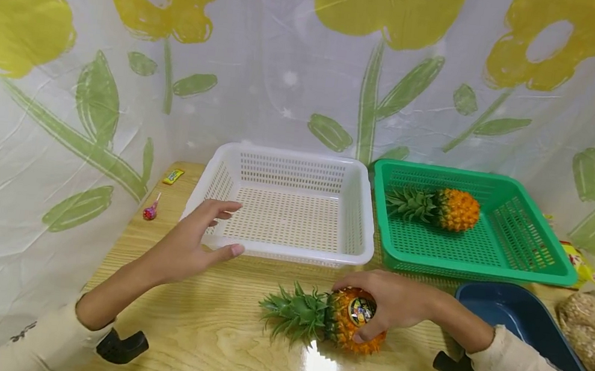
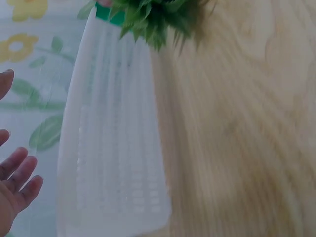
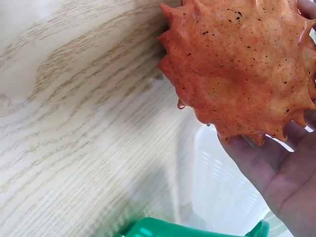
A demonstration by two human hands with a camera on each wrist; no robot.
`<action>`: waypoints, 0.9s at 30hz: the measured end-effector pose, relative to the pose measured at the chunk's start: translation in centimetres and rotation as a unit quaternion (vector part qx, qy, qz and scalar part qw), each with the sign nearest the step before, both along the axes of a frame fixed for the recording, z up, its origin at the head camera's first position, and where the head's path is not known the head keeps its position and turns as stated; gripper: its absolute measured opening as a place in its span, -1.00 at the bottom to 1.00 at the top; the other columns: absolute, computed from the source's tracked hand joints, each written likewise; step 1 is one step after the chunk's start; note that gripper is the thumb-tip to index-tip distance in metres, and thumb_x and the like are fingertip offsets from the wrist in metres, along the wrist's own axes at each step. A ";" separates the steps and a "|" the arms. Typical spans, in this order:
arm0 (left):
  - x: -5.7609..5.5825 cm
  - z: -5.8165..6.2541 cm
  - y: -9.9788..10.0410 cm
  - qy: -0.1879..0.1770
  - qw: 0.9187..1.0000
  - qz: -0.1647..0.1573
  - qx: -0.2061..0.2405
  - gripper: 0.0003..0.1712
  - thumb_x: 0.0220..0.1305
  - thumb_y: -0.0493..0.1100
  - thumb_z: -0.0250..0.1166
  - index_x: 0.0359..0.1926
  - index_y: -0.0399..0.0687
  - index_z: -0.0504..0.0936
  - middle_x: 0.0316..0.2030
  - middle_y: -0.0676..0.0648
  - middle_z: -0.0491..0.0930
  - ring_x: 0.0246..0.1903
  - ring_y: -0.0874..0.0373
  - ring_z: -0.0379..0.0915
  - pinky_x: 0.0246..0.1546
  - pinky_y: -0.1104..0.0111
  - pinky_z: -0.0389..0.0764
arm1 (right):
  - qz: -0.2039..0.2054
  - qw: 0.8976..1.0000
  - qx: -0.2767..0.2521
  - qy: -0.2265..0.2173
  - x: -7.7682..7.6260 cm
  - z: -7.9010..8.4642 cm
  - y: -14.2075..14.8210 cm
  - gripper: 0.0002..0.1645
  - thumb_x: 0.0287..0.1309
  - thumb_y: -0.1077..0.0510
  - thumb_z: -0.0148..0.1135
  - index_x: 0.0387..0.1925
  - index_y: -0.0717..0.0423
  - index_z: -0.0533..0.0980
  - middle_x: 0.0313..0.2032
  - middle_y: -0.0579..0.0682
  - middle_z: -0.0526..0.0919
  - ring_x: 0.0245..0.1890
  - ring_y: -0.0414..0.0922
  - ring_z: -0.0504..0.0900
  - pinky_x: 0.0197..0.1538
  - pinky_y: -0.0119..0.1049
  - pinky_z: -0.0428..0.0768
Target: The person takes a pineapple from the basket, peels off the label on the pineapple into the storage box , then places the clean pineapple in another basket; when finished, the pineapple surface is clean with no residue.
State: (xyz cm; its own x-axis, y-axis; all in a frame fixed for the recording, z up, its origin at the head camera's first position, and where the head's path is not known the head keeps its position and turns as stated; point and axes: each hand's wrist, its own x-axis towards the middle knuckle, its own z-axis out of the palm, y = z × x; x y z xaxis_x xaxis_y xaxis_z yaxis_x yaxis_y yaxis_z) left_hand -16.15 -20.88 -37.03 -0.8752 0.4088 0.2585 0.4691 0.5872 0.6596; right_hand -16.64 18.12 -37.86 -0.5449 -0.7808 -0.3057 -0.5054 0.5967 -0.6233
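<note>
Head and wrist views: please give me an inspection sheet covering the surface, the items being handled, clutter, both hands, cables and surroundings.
Surface: wood-grain table, bright reflection near its front.
Job's things: one pineapple in hand, crown toward the left; second pineapple lying in the green basket; white basket beside that basket.
Clutter: lollipop and small yellow packet at left; dark blue tray and filled bag at right, the bag's contents unclear.
Grippers: left hand holds nothing, near the white basket; right hand grips the nearer pineapple.
Cables: nothing seen.
Surroundings: pale curtain printed with yellow flowers and green leaves.
</note>
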 end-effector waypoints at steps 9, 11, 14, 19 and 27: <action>1.2 -0.9 2.5 -0.004 0.999 -0.036 -0.021 -0.22 0.30 0.10 0.39 0.43 0.00 0.31 0.31 -0.06 0.40 0.29 -0.03 0.35 0.27 -0.06 0.41 | 0.003 1.000 -0.005 0.008 0.1 -0.2 -0.2 -0.03 -0.08 -0.20 0.53 0.38 -0.06 0.39 0.01 -0.22 0.58 -0.14 -0.31 0.57 -0.12 -0.35 0.60; 1.5 -0.9 2.9 -0.003 0.999 -0.036 -0.016 -0.23 0.29 0.11 0.38 0.42 0.01 0.33 0.30 -0.04 0.41 0.30 -0.02 0.35 0.28 -0.05 0.41 | 0.003 1.000 -0.005 0.008 0.2 -0.3 -0.2 -0.03 -0.07 -0.20 0.53 0.38 -0.07 0.39 0.02 -0.22 0.58 -0.14 -0.31 0.57 -0.13 -0.35 0.60; 1.7 -0.8 3.3 -0.006 0.999 -0.044 -0.005 -0.26 0.30 0.10 0.38 0.40 0.02 0.35 0.29 0.00 0.43 0.30 0.00 0.36 0.28 -0.03 0.42 | 0.003 1.000 -0.007 0.006 0.2 -0.3 -0.2 -0.04 -0.07 -0.19 0.53 0.38 -0.09 0.39 0.02 -0.21 0.57 -0.15 -0.32 0.58 -0.14 -0.36 0.61; 2.2 -0.7 4.0 -0.010 0.997 -0.075 -0.002 -0.27 0.30 0.10 0.38 0.40 0.06 0.35 0.24 0.03 0.45 0.24 0.07 0.40 0.26 0.03 0.45 | 0.005 1.000 -0.011 0.006 0.2 -0.3 0.0 -0.03 -0.06 -0.18 0.53 0.39 -0.07 0.38 0.06 -0.18 0.57 -0.14 -0.32 0.58 -0.14 -0.35 0.61; 2.8 -1.4 5.5 -0.027 0.990 -0.137 -0.001 -0.25 0.30 0.12 0.37 0.42 0.13 0.31 0.25 0.07 0.42 0.22 0.16 0.38 0.26 0.07 0.47 | 0.007 1.000 -0.010 0.011 0.1 -0.3 0.1 -0.03 -0.05 -0.21 0.51 0.39 -0.06 0.38 0.14 -0.16 0.56 -0.06 -0.30 0.58 -0.07 -0.31 0.61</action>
